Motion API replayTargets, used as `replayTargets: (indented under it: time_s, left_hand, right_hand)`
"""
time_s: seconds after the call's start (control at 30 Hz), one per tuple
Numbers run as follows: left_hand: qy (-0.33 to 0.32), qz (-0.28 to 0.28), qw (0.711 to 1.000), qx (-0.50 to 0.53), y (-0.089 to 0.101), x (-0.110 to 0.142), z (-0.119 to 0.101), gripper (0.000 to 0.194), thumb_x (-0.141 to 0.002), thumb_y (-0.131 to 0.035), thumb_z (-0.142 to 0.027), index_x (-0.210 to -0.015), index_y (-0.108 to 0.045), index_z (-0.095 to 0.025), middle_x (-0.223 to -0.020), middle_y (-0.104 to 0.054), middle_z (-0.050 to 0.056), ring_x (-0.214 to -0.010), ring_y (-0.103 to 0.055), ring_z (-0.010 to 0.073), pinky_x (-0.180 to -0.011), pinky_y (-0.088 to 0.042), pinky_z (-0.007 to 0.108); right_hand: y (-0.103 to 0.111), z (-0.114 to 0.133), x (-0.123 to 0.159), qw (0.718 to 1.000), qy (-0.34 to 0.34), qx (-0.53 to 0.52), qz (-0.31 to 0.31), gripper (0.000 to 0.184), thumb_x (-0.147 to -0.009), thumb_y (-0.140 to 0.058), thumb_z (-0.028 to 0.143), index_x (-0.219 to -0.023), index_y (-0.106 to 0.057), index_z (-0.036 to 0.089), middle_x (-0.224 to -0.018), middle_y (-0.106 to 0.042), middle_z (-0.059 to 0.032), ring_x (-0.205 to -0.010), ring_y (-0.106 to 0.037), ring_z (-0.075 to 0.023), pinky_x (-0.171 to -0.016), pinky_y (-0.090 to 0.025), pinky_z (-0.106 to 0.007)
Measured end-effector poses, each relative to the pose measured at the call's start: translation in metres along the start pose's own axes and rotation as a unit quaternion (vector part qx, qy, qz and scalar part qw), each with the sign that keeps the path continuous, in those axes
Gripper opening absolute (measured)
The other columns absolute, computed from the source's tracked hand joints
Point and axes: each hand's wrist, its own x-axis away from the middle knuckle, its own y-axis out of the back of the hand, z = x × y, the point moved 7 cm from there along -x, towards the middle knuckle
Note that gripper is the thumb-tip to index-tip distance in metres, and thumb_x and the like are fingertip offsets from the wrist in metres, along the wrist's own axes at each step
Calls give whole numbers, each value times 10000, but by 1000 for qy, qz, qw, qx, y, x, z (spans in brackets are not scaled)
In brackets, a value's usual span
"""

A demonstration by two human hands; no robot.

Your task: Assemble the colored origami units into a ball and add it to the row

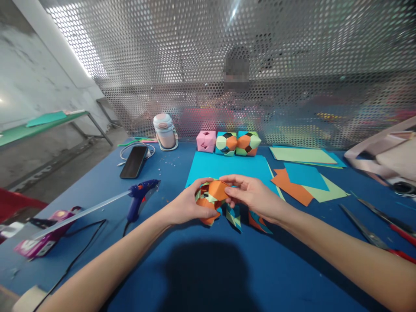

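Between my two hands is a folded paper model (217,190) in orange, green and blue, with open gaps in its side. My left hand (191,203) wraps round its left side, thumb low in front. On the upper right, my right hand (242,193) pinches an orange part of it. Below my right hand, two folded paper pieces lie on the table: a blue and green one (234,219) and an orange and blue one (258,223). Large blue paper (227,164) lies behind the model, and my hands partly cover the model.
Three folded paper cubes (226,144) stand at the back, by a perforated metal panel (182,52). Left are a bottle (165,132), a phone (134,162) and a glue gun (139,197). Right are paper sheets (307,182) and scissors (365,225) on the blue table (286,277).
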Motion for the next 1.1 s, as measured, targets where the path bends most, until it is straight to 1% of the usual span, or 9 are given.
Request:
replayTargets:
  time_s: [0.13, 0.27, 0.57, 0.77, 1.0, 1.1]
  left_hand:
    - [12, 22, 1000, -1, -1, 0, 0, 801, -576, -799, -207, -1295, -447, -176, -1203, -583, 118, -1052, -583, 265, -859, -501, 353]
    - [12, 30, 999, 6, -1, 0, 2, 784, -587, -788, -215, -1293, -450, -190, -1215, -575, 114, -1061, -579, 268, -889, -483, 378]
    - [2, 56, 998, -2, 0, -2, 4, 791, -606, -734, -179, -1329, -413, -181, -1263, -546, 112, -1126, -545, 270, -941, -449, 380]
    - [2, 71, 997, -2, 0, -2, 5, 824, -599, -708, -160, -1353, -377, -163, -1257, -555, 117, -1135, -537, 271, -953, -440, 393]
    - [0, 64, 998, 4, 1, -4, 7, 809, -603, -706, -168, -1349, -392, -160, -1238, -569, 112, -1153, -527, 281, -953, -437, 396]
    - [-4, 59, 998, 19, 1, -4, 8, 798, -594, -709, -145, -1334, -411, -171, -1238, -571, 110, -1135, -539, 275, -945, -441, 398]
  right_hand:
    - [1, 1, 2, 999, -6, 34, -3, 313, -783, -692, 207, -1086, -620, 171, -738, -668, 5, -551, -602, -94, -578, -507, -255]
    - [1, 4, 3, 998, 9, 58, 0, 311, -789, -680, 215, -1090, -617, 170, -734, -664, 11, -562, -603, -96, -591, -500, -259]
    - [2, 3, 3, 997, 17, 81, 9, 348, -802, -656, 233, -1134, -595, 149, -659, -658, 17, -555, -603, -104, -598, -493, -260]
    - [4, 2, 3, 996, 20, 91, 12, 357, -811, -639, 243, -1150, -586, 146, -682, -665, 8, -566, -605, -106, -606, -499, -264]
    - [2, 8, 6, 990, 39, 133, 2, 385, -807, -639, 265, -1176, -584, 170, -655, -651, 15, -589, -615, -132, -623, -515, -292]
    - [0, 7, 7, 991, 33, 132, 8, 371, -819, -617, 258, -1175, -574, 164, -655, -648, 15, -584, -615, -128, -627, -523, -287]
